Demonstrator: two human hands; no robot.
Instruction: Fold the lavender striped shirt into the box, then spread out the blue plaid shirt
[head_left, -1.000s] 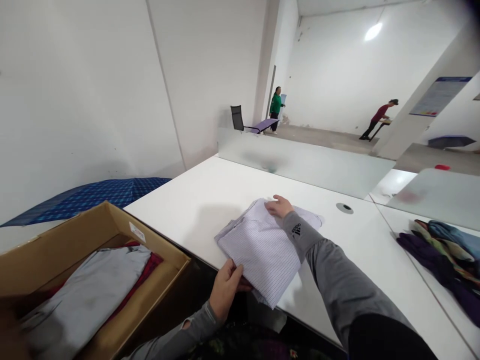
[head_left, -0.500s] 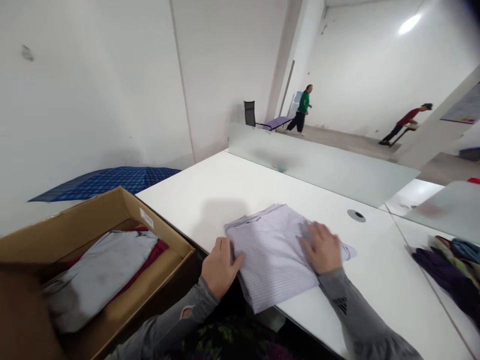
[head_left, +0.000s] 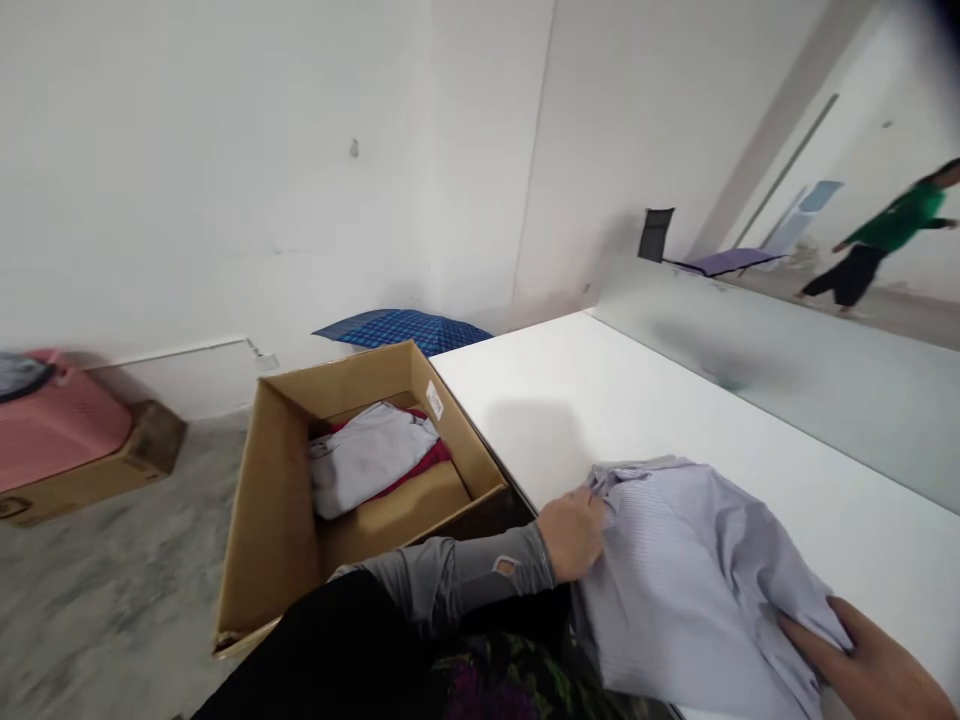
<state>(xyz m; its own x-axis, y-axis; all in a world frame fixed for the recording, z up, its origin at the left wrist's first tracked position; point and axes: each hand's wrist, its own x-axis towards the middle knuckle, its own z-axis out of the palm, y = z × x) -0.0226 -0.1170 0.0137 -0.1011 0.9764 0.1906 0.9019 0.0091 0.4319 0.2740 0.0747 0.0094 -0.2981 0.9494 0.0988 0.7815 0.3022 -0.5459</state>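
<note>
A pale lilac shirt with thin stripes (head_left: 675, 560) lies loosely folded at the near edge of the white table (head_left: 555, 370), partly lifted and rumpled. My left hand (head_left: 574, 533) is closed on its left edge, the fingertips hidden in the cloth. At the lower right, my right hand (head_left: 870, 660) grips the shirt's other side, with the thumb beneath a fold and the fingers over it. To the left of the table stands an open cardboard box (head_left: 289, 470). Inside it lie a folded light grey garment (head_left: 375, 450) and a dark red one (head_left: 424, 465) under it.
Behind the box is a blue checked umbrella (head_left: 420, 328). A pink basket (head_left: 64, 425) rests on a cardboard carton (head_left: 150, 445) at the far left. A frosted divider (head_left: 750, 365) runs along the table's far side. Beyond it walks a person in green (head_left: 900, 220).
My view has swung left, bringing the whole box and the pink basket in. Both hands have closed on the shirt, which was lying flat and is now partly raised and creased.
</note>
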